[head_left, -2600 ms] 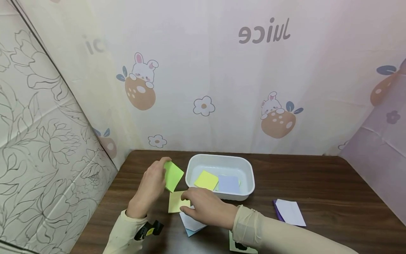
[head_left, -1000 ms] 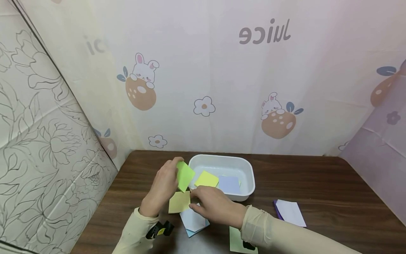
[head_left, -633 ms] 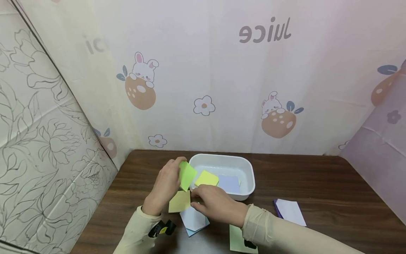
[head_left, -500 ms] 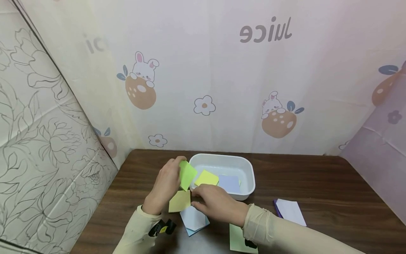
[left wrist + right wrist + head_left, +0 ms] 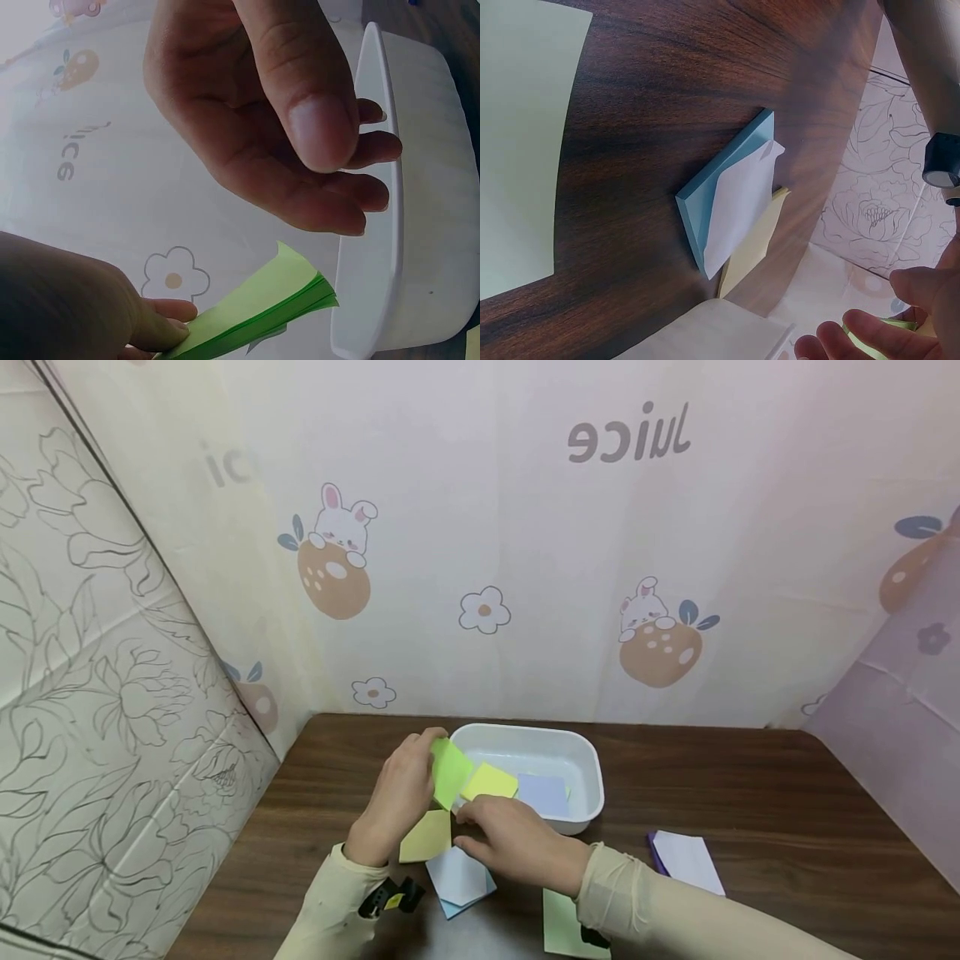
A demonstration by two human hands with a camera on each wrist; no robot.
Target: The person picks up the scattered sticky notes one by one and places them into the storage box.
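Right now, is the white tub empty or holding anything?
Not empty: in the head view, a yellow note and a lavender note lie inside the white tub.

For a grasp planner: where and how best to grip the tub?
I'd take the tub by its right-end rim, from above, on the right, pinching the wall between thumb and fingers. The raised rim gives a thin edge, and that end looks free; the left hand with the green pad and the right hand crowd its other end.
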